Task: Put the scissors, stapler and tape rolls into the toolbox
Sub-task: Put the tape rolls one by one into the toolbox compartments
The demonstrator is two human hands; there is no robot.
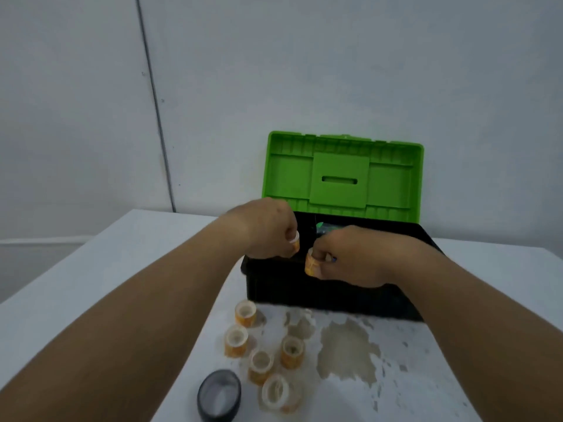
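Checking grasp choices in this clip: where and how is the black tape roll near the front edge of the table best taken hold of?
The black tape roll lies nearly flat, its open core facing up. Come from above and pinch across its outer rim, or hook a finger into the core. The left hand is probably nearer, but both hands already hold small rolls over the toolbox, so one must let go first.

Black plastic toolbox (pixel 320 295) on white bench, green lid (pixel 341 178) raised upright against wall. Two small orange-printed tape rolls held over open box, one (pixel 295 240) left, one (pixel 311 264) right. Four more orange rolls (pixel 245 313) standing before box, beside a clear roll (pixel 275 391) and wide black roll (pixel 218 394).
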